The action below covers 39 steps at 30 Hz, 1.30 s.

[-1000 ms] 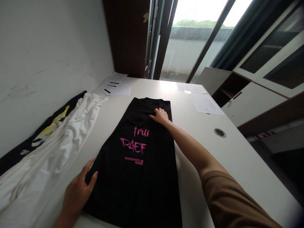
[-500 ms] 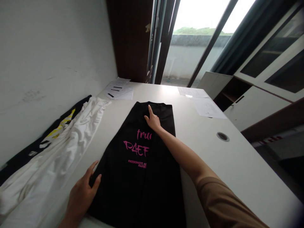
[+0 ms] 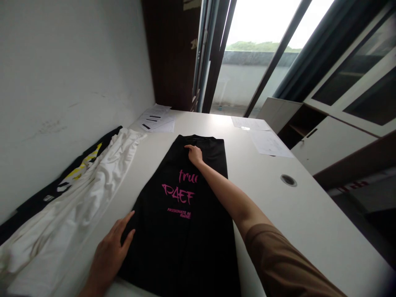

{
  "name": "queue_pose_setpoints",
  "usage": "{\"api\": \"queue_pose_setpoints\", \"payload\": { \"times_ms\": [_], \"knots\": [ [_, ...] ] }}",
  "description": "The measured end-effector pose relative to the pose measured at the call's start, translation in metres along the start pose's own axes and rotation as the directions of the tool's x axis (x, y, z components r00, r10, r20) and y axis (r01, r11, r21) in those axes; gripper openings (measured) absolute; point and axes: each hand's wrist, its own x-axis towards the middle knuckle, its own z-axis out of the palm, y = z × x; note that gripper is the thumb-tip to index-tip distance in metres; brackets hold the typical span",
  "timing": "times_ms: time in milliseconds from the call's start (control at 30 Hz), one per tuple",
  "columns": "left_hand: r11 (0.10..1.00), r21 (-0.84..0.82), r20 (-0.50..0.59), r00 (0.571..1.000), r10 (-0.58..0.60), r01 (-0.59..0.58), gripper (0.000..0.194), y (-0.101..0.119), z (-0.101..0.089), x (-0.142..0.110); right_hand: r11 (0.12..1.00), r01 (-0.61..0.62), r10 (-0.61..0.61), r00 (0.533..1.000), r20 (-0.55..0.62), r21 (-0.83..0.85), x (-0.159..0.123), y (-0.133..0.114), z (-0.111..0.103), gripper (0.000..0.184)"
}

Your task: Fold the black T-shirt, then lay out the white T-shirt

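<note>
A black T-shirt (image 3: 185,247) with pink lettering lies folded lengthwise on the white table, its collar at the far end. The lettering is cut off along the fold. My right hand (image 3: 194,155) rests on the cloth just below the collar, index finger stretched out to the left and the other fingers curled. Nothing is held in it. At the shirt's left edge lies my left hand (image 3: 111,247), thumb and fingers apart, touching the black cloth without gripping it.
Crumpled white cloth (image 3: 93,194) and a black garment with yellow print (image 3: 83,165) lie along the wall on the left. Papers (image 3: 157,119) are at the far left corner, more sheets (image 3: 269,142) at the right. A round cable hole (image 3: 288,180) sits in the table (image 3: 262,206).
My right hand has drawn slightly nearer, its index finger swinging from pointing at the collar to pointing left. My left hand has shifted a little to the right along the shirt's edge.
</note>
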Motion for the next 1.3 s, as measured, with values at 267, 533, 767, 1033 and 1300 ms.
{"api": "queue_pose_setpoints", "payload": {
  "times_ms": [267,533,767,1033,1300],
  "knots": [
    [0.976,-0.14,0.045,0.984,0.173,-0.165,0.042,0.061,-0.012,-0.003,0.939,0.105,-0.079,0.993,-0.091,0.327,0.054,-0.007,-0.046,0.056],
    [0.912,-0.135,0.151,0.901,0.406,-0.388,0.061,0.141,0.006,-0.015,0.736,-0.008,0.114,0.987,-0.112,0.677,0.091,0.039,-0.13,0.055],
    [0.863,-0.123,0.483,0.729,0.484,-0.491,0.091,0.169,0.029,-0.031,0.761,-0.25,0.348,0.936,-0.051,0.599,0.046,0.13,-0.152,0.054],
    [0.908,-0.228,0.709,0.579,0.402,-0.351,0.054,0.201,-0.005,-0.007,0.864,-0.385,0.404,0.915,0.009,0.325,0.011,0.165,-0.141,0.045],
    [0.821,-0.433,0.7,0.435,0.566,-0.373,0.045,0.201,-0.01,0.005,0.92,-0.178,0.267,0.937,-0.225,0.349,0.007,0.162,-0.149,0.05]
  ]
}}
